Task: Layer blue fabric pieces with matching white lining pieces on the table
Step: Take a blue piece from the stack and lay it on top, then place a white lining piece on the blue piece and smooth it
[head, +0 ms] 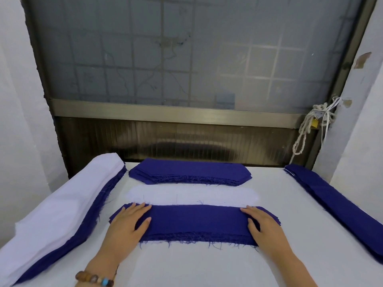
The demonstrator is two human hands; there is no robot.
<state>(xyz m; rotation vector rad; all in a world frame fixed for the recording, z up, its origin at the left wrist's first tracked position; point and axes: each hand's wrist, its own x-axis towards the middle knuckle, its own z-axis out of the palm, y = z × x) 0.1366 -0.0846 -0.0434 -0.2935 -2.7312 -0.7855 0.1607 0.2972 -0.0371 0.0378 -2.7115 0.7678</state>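
A stack of blue fabric pieces [196,223] with frayed edges lies on the white table [186,266] in front of me. My left hand [127,226] rests flat on its left end, fingers straight. My right hand [264,225] lies flat on its right end. Just behind this stack lies a white lining piece [192,196] of the same long shape. Farther back sits a second stack of blue pieces [189,171].
A long pile of white over blue fabric [60,214] runs along the table's left edge. Long blue strips [335,201] lie along the right edge. A frosted window and metal frame [176,113] stand behind the table; a rope and padlock [315,123] hang at right.
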